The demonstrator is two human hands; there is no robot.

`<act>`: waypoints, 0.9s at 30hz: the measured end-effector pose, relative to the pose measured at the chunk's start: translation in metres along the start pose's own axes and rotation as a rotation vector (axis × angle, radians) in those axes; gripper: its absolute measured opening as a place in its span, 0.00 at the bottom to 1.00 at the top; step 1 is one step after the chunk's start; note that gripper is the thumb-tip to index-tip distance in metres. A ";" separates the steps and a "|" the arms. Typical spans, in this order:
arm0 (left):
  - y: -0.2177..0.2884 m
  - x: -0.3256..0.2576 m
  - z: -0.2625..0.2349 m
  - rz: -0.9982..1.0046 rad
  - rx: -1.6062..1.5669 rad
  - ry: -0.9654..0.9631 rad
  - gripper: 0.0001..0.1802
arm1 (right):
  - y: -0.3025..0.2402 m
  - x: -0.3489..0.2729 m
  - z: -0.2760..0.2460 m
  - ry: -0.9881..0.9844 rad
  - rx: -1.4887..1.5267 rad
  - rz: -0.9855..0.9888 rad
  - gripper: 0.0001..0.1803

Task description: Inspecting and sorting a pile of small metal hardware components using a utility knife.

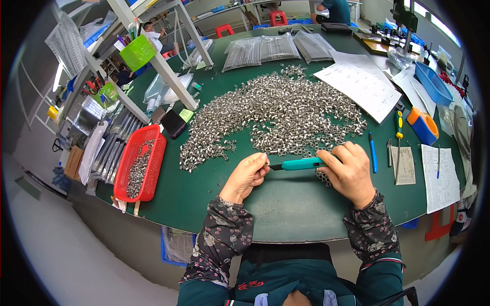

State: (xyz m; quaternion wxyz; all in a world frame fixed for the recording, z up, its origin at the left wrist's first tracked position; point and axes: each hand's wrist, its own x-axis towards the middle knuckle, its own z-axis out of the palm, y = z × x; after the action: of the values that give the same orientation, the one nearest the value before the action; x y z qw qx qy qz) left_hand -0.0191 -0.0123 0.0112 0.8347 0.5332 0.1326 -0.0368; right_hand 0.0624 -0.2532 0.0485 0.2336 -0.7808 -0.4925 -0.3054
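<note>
My right hand (pixel 350 171) grips a teal utility knife (pixel 300 164) by its handle, with the dark blade pointing left. The blade's tip meets the fingertips of my left hand (pixel 248 174), which pinches a small metal ring (pixel 267 163), mostly hidden by the fingers. Just beyond both hands a wide heap of small silvery metal rings (pixel 275 112) spreads over the green table (pixel 286 214). A few loose rings (pixel 323 178) lie beside my right hand. At the left, a red plastic basket (pixel 161 163) contains more of these rings.
Clear bags of metal tubes (pixel 278 48) lie at the far side. Printed sheets (pixel 357 84), a blue pen (pixel 373 153), a yellow-handled screwdriver (pixel 399 125) and an orange-and-blue tape dispenser (pixel 422 126) are at the right. A grey shelf post (pixel 168 71) stands at the left; other people sit farther back.
</note>
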 end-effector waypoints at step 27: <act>-0.013 0.009 -0.003 0.311 -0.166 -0.009 0.05 | -0.008 -0.016 0.023 -0.194 0.465 0.477 0.14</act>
State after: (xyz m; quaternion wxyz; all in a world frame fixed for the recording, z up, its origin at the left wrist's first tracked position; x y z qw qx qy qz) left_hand -0.0133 -0.0142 -0.0044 0.8720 0.4765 0.0473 0.1012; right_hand 0.0557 -0.2449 0.0214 0.4224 -0.8250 -0.3726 -0.0462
